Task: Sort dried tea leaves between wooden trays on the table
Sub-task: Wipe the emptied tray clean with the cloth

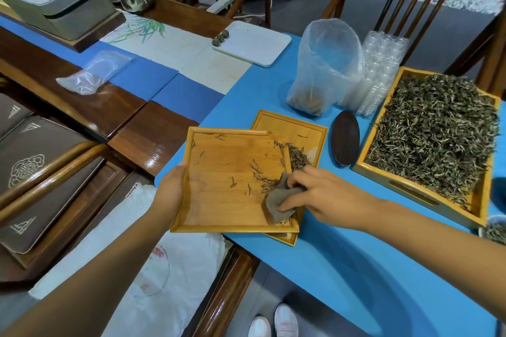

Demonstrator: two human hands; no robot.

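Note:
My left hand [171, 189] grips the left edge of a small wooden tray [219, 208], held tilted over a second small wooden tray [290, 124] lying on the blue table cover. My right hand [323, 194] holds a grey cloth [276, 201] against the upper tray's right side, beside a few loose tea leaves [260, 176]. A small heap of tea leaves [298, 159] lies in the lower tray just past the upper tray's edge. A large wooden tray [416, 193] at the right is full of dried tea leaves [432, 131].
A dark oval wooden dish [345, 141] lies between the small trays and the large one. Behind stand a clear plastic bag [325, 65], stacked clear cups [380, 68] and a white tray [253, 45]. Wooden chairs ring the table.

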